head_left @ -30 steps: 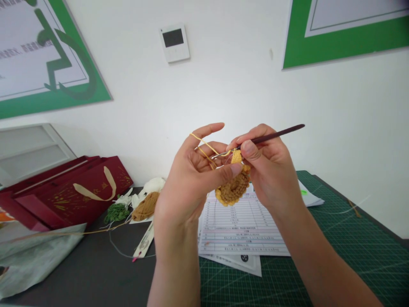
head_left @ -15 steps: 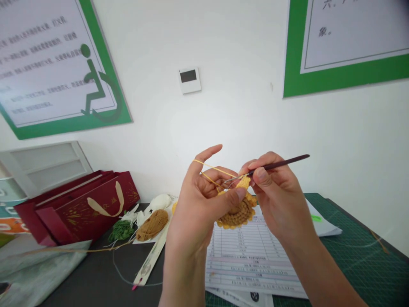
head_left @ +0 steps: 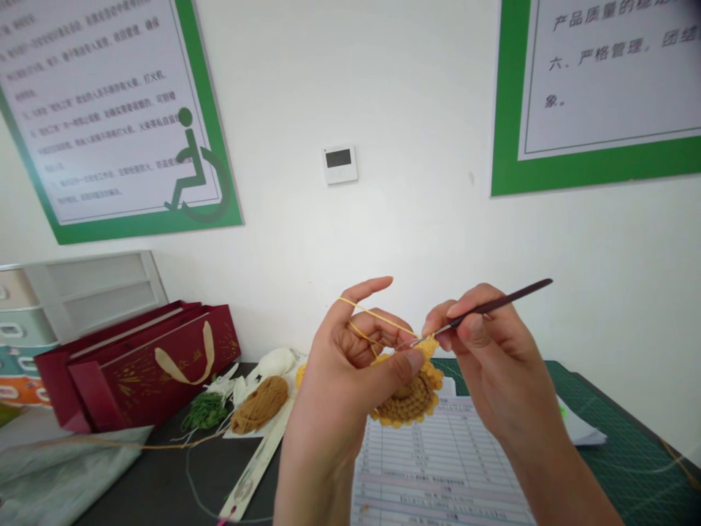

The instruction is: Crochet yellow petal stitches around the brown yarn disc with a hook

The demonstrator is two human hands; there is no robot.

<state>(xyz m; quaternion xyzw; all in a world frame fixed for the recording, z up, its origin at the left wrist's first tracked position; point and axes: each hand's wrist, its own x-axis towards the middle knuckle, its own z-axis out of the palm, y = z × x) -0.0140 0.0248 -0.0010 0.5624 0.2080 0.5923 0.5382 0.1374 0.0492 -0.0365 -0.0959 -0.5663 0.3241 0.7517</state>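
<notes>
A round crocheted piece (head_left: 408,400), brown in the middle with a yellow scalloped edge, is pinched between the thumb and fingers of my left hand (head_left: 350,365). Yellow yarn (head_left: 377,313) loops round the raised index finger of that hand and runs to the piece. My right hand (head_left: 493,358) grips a crochet hook (head_left: 501,301) with a dark handle. The hook's metal tip meets the yellow stitches at the top of the piece, close to my left fingertips.
Printed sheets (head_left: 432,460) lie on a green cutting mat (head_left: 618,453). To the left are brown yarn (head_left: 260,404), green yarn (head_left: 205,410), a dark red paper bag (head_left: 142,365), a grey cloth (head_left: 66,475) and drawers (head_left: 22,329). Framed signs hang on the wall.
Both hands, with the piece and hook, appear lower and slightly further right. The wall signs and thermostat have shifted down in view too. The hook still touches the yellow stitches.
</notes>
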